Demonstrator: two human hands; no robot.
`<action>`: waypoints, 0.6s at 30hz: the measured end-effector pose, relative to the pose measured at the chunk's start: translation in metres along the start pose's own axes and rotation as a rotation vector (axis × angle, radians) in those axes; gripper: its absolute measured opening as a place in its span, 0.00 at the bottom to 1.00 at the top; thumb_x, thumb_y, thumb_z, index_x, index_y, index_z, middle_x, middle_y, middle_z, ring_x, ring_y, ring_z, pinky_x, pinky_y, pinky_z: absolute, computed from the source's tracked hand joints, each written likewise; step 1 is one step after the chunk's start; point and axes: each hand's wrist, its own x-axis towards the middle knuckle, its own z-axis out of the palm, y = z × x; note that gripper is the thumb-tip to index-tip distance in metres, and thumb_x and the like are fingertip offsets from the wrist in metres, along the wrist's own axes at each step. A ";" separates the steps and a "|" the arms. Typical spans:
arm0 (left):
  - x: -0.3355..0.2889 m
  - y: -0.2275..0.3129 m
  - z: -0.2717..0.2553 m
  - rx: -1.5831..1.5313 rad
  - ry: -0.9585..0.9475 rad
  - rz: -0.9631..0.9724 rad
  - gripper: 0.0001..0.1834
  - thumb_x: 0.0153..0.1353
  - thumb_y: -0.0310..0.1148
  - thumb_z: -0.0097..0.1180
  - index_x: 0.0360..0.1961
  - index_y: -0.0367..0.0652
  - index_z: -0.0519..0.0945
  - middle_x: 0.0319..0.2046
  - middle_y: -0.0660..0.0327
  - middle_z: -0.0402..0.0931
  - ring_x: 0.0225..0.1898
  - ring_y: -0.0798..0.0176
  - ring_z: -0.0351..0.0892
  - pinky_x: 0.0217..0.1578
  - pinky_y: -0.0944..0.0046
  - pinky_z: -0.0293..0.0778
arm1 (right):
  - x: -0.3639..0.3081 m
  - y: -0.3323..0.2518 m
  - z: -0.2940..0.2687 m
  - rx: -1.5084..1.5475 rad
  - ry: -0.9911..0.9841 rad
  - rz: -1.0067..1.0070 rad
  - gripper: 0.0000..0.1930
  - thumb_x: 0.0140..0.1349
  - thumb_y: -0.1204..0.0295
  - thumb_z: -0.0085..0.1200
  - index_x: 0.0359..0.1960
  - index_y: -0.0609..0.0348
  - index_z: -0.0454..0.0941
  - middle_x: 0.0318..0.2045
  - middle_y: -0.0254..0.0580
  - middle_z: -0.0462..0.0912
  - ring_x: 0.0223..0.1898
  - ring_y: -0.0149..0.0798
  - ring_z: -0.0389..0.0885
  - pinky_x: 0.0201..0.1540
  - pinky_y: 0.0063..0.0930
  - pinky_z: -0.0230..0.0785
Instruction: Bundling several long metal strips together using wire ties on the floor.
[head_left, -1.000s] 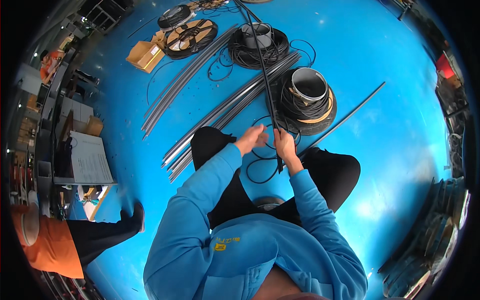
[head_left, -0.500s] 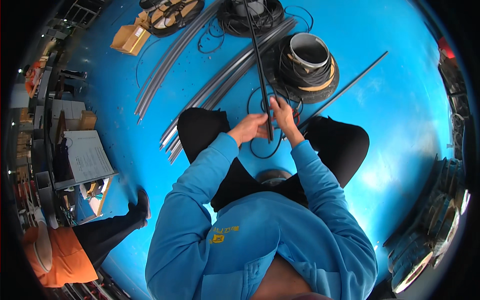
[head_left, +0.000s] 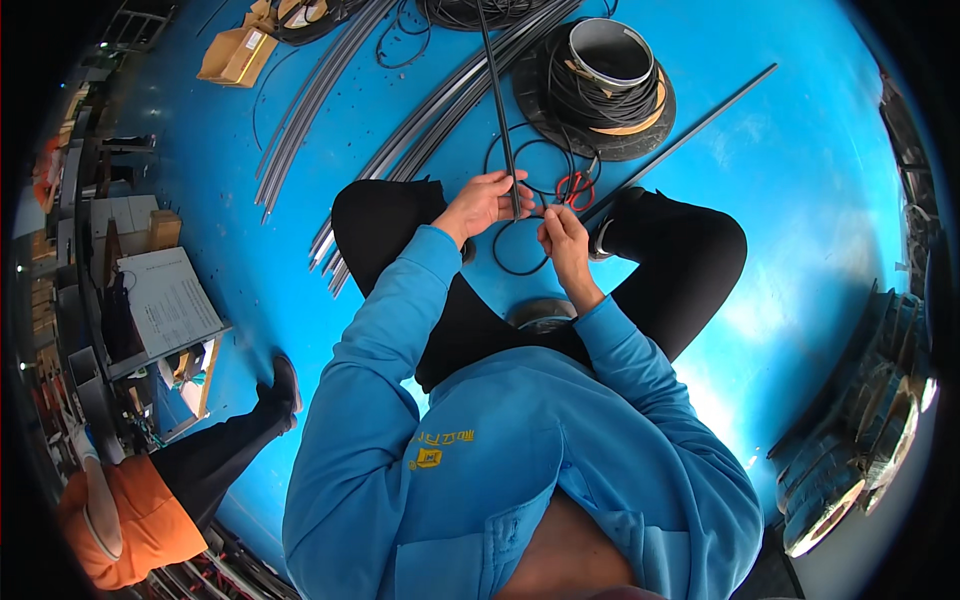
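Observation:
My left hand (head_left: 486, 207) holds the near end of a long, thin black profile strip (head_left: 499, 110), fingers curled round it from the left. The strip runs away from me between my bent knees. Just to its right, my right hand (head_left: 567, 247) is closed in a pinch on a thin black cord (head_left: 545, 198), whose end is hidden by the fingers. Loops of the cord lie on the floor below, leading toward a large spool (head_left: 610, 105) with a grey core. Red-handled scissors (head_left: 576, 190) lie beyond my right hand, by the cord loops.
Bundled grey strips (head_left: 440, 110) and a second bundle (head_left: 318, 100) lie on the blue floor ahead. A single strip (head_left: 700, 135) slants off to the right. There is a cardboard box (head_left: 237, 57) far left, and another person's leg (head_left: 230, 460) at left. Reels (head_left: 835, 480) stand at right.
Both hands have come apart slightly; my right hand has moved down toward me, and the left has shifted up and left with the strip. The scissors now show fully.

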 end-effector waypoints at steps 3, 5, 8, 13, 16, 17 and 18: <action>-0.002 0.001 0.005 -0.005 -0.006 -0.031 0.15 0.67 0.35 0.38 0.50 0.41 0.68 0.30 0.54 0.75 0.31 0.58 0.78 0.34 0.62 0.77 | -0.004 0.010 -0.003 -0.020 -0.004 -0.040 0.10 0.63 0.70 0.43 0.39 0.64 0.72 0.19 0.34 0.72 0.19 0.24 0.65 0.21 0.13 0.58; -0.003 0.001 0.009 -0.012 -0.010 -0.060 0.15 0.67 0.35 0.38 0.50 0.41 0.68 0.30 0.54 0.75 0.30 0.59 0.78 0.35 0.62 0.77 | -0.005 0.017 -0.006 -0.042 -0.011 -0.081 0.10 0.63 0.71 0.44 0.39 0.65 0.73 0.19 0.34 0.73 0.19 0.24 0.65 0.21 0.13 0.58; 0.000 -0.010 0.004 -0.012 -0.002 -0.043 0.15 0.66 0.35 0.39 0.50 0.41 0.68 0.30 0.55 0.75 0.30 0.60 0.78 0.35 0.63 0.77 | -0.005 0.022 -0.005 -0.046 -0.007 -0.078 0.10 0.62 0.71 0.44 0.38 0.65 0.73 0.19 0.35 0.74 0.19 0.24 0.66 0.22 0.13 0.59; 0.012 -0.034 -0.011 -0.028 0.007 -0.038 0.14 0.66 0.37 0.40 0.49 0.43 0.70 0.31 0.55 0.75 0.31 0.62 0.77 0.36 0.64 0.76 | -0.002 0.027 -0.005 -0.076 -0.005 -0.062 0.09 0.61 0.72 0.44 0.37 0.65 0.73 0.20 0.37 0.76 0.19 0.24 0.67 0.21 0.13 0.60; 0.018 -0.041 -0.014 -0.041 0.007 -0.051 0.14 0.66 0.37 0.41 0.48 0.44 0.71 0.31 0.56 0.75 0.31 0.62 0.76 0.37 0.64 0.75 | 0.000 0.029 -0.007 -0.099 -0.005 -0.049 0.09 0.61 0.72 0.44 0.37 0.65 0.73 0.20 0.37 0.77 0.19 0.25 0.68 0.21 0.13 0.60; 0.018 -0.041 -0.011 -0.045 0.011 -0.056 0.14 0.66 0.38 0.41 0.48 0.44 0.71 0.31 0.56 0.75 0.31 0.63 0.76 0.37 0.64 0.75 | 0.000 0.028 -0.008 -0.092 -0.002 -0.032 0.09 0.61 0.72 0.44 0.36 0.65 0.73 0.21 0.38 0.77 0.19 0.25 0.68 0.21 0.14 0.60; 0.018 -0.041 -0.009 -0.048 0.015 -0.061 0.14 0.66 0.38 0.41 0.47 0.45 0.71 0.31 0.56 0.75 0.31 0.63 0.77 0.36 0.64 0.76 | 0.000 0.028 -0.009 -0.085 0.001 -0.015 0.09 0.61 0.72 0.44 0.36 0.65 0.73 0.21 0.38 0.77 0.19 0.25 0.68 0.21 0.14 0.60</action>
